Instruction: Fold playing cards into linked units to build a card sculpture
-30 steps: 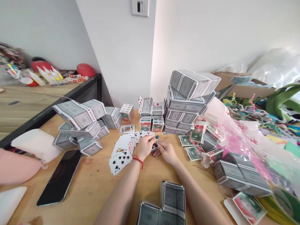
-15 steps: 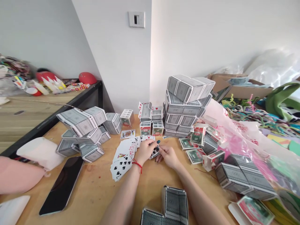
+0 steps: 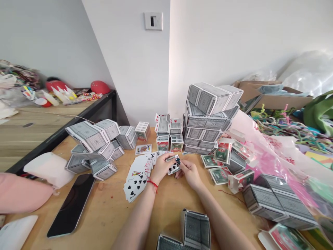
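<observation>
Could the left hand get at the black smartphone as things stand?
Probably yes: nothing covers the smartphone, and bare tabletop separates it from the left forearm. The left hand holds a playing card, though, so may need freeing first.

"Where is the camera?"
"Worn on the person's head, looking forward and down over the tabletop (image 3: 104, 208)."
"How near?"
"Close: the left hand (image 3: 163, 166) and right hand (image 3: 191, 172) sit just below centre; the wall (image 3: 221, 45) fills much of the upper frame."
</observation>
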A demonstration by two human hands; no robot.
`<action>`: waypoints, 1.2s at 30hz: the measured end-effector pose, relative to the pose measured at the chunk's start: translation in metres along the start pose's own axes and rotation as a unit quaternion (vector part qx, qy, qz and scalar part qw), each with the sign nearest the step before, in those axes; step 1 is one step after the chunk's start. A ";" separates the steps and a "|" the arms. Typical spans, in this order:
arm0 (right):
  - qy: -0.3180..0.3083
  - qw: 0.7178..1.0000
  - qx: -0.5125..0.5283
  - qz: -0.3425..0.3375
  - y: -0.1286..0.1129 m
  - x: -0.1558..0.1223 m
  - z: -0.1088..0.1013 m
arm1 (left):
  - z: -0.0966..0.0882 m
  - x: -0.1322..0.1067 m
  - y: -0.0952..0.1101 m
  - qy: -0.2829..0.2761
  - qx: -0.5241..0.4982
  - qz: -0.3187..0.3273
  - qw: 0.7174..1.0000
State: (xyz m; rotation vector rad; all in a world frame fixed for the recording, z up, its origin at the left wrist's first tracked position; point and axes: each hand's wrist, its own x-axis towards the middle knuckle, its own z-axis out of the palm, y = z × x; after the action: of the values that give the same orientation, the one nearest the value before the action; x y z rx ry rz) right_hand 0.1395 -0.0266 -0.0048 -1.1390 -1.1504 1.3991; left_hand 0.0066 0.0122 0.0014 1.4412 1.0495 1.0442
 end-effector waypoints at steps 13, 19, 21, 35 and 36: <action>0.092 0.994 0.010 -0.059 0.009 0.007 -0.011 | 0.000 0.003 -0.003 0.038 -0.063 -0.054 0.996; 0.126 0.989 -0.051 -0.063 0.010 0.008 -0.020 | 0.001 0.003 -0.004 0.017 -0.056 -0.051 0.997; 0.133 0.986 -0.071 -0.073 0.011 0.009 -0.022 | 0.000 0.004 -0.006 0.009 -0.053 -0.048 0.997; 0.085 0.981 -0.176 -0.010 0.006 0.004 -0.014 | 0.004 0.001 -0.008 0.014 0.033 -0.011 0.999; 0.089 0.979 -0.183 -0.018 0.006 0.004 -0.014 | 0.006 0.001 -0.007 0.029 0.053 -0.009 0.998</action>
State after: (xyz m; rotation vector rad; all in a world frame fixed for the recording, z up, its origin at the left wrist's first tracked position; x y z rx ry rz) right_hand 0.1521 -0.0223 -0.0130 -1.4614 -1.3230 1.0577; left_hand 0.0118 0.0122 -0.0065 1.4912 1.1726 1.0367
